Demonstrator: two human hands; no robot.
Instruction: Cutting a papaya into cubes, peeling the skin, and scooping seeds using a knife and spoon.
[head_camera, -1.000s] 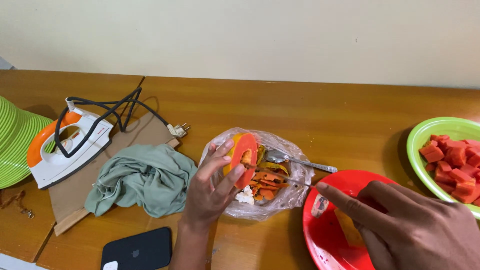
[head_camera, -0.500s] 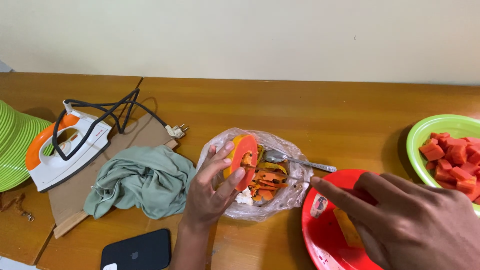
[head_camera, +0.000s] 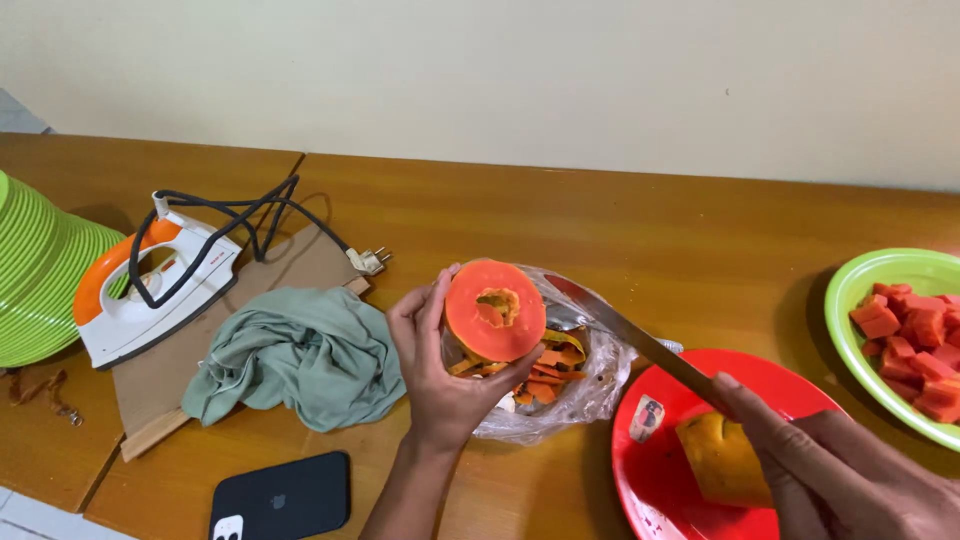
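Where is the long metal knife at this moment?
In the head view, the long metal knife is right of centre, held by the right hand, its blade reaching over the clear plastic bag of peels towards the cut orange papaya piece.

Both forearms are bare, with no sleeve showing up to the lower picture edge. The left hand (head_camera: 447, 370) wears no ring, watch or glove. The right hand (head_camera: 840, 475) is likewise bare, its nails short and plain.

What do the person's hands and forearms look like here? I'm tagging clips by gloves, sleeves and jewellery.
Both are bare: the left hand and its forearm show no glove, sleeve, ring, watch or bracelet. The right hand is likewise ungloved with no ring visible; its wrist is cut off by the picture's edge, so a sleeve or watch there cannot be ruled out.
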